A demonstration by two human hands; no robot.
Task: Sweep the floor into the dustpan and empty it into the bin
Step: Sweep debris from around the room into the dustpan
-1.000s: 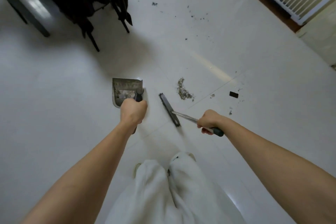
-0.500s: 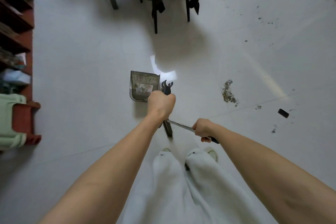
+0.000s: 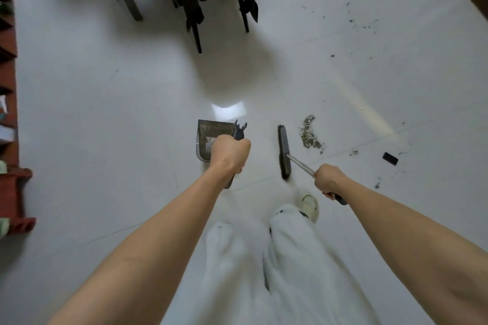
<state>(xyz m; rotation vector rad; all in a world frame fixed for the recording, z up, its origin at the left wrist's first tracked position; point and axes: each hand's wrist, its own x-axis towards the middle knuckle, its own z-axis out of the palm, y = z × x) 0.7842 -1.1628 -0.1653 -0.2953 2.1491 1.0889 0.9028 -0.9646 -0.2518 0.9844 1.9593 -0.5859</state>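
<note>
Pale glossy floor (image 3: 105, 113) fills the view, with dark chair legs (image 3: 196, 34) at the top. Left hand (image 3: 230, 153) has its grip clenched on the handle of the dustpan (image 3: 208, 137), which already holds some debris. Right hand (image 3: 328, 179) clenches the handle of the broom (image 3: 284, 152), its head just beside a debris pile (image 3: 309, 136). Sweeping seems midway; next, the pan likely needs setting down near the pile, and scattered specks (image 3: 351, 21) farther off remain.

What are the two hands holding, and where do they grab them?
The left hand grips the dustpan by its handle. The right hand grips the broom near the end of its metal handle.
</note>
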